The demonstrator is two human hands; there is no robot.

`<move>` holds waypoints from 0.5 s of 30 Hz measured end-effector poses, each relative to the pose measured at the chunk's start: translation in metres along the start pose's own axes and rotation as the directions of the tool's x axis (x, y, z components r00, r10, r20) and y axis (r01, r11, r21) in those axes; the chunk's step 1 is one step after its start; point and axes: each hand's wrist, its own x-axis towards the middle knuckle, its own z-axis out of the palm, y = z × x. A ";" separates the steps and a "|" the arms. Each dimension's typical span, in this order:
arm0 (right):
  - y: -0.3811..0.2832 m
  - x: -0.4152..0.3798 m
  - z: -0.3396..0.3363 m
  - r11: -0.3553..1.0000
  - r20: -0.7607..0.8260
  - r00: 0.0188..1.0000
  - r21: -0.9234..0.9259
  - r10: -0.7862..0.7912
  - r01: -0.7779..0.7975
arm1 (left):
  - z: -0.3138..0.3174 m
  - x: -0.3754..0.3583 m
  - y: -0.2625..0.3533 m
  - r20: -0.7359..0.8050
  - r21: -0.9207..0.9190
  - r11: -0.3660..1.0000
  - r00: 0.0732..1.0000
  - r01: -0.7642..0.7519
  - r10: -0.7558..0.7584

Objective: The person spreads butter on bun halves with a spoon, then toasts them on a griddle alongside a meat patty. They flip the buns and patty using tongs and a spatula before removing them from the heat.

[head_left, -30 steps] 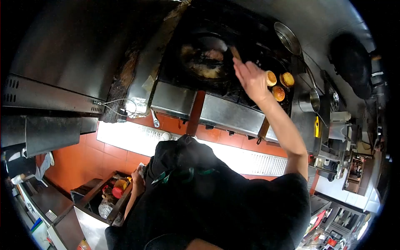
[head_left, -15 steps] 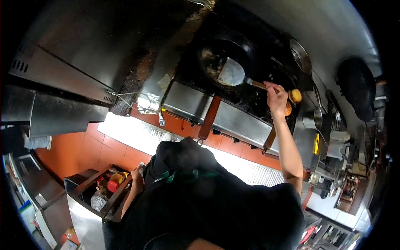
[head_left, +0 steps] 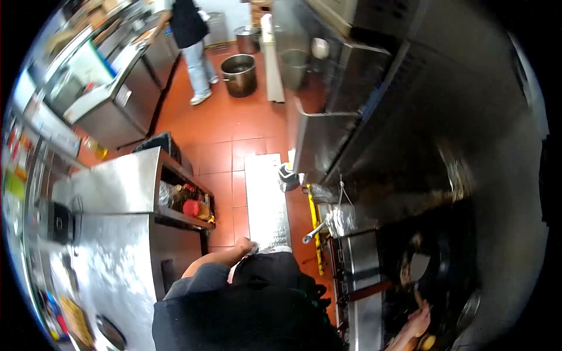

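Note:
My right hand is closed round the wooden handle of a spatula at the lower right. Its broad metal blade rests in a dark wok on the stove; its handle sticks out over the steel front edge. A small yellow-orange round thing lies close beside my right hand. My left hand hangs low by my left side, fingers closed on a small whitish crumpled thing, too small to name surely.
Left of me stands a steel counter with a shelf holding a red-lidded jar. A large pot sits on the tiled floor ahead, near another person. A metal floor strip runs beside the stove.
My view has swung left, bringing the floor, the other person and the large pot into sight. The stove now appears at lower right. My right hand still holds the spatula in the wok.

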 end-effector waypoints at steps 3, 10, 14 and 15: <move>0.012 -0.005 0.003 0.997 -0.062 0.998 -0.064 0.025 -0.029 | 0.009 -0.011 0.013 0.027 0.110 0.992 0.997 0.068 -0.071; 0.046 0.066 -0.048 0.276 0.560 0.828 -0.790 -0.038 0.547 | 0.030 0.014 -0.034 -0.104 0.205 0.979 0.994 0.003 0.019; -0.007 0.027 -0.018 0.522 0.598 0.637 -0.386 -0.487 0.761 | 0.001 -0.047 0.013 -0.047 0.053 0.986 0.987 0.159 -0.157; -0.058 -0.009 -0.009 0.369 0.635 0.676 -0.566 -0.375 0.737 | 0.001 -0.047 0.014 -0.090 0.016 0.986 0.982 0.167 -0.165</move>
